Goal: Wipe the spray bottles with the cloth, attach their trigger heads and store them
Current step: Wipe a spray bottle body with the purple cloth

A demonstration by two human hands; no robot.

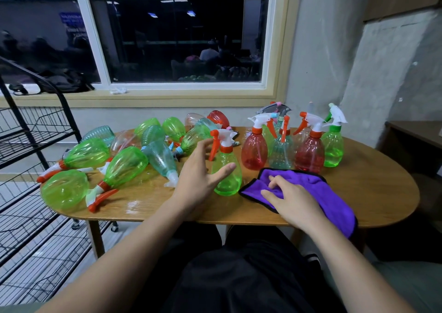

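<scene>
A green spray bottle (228,176) with an orange-and-white trigger head stands upright near the table's front middle. My left hand (198,171) is spread open just left of it, thumb against its side, fingers straight. My right hand (290,201) rests on a purple cloth (311,188) lying on the table, fingertips slightly curled into its folds. Several upright bottles with heads, red (254,151), teal (281,153) and green (332,149), stand behind the cloth. Several green and teal bottles (124,164) lie on their sides at the left.
The oval wooden table (373,183) stands under a window. A black wire rack (35,131) with several shelves stands at its left. A dark cabinet (413,140) sits at the right. My lap fills the foreground.
</scene>
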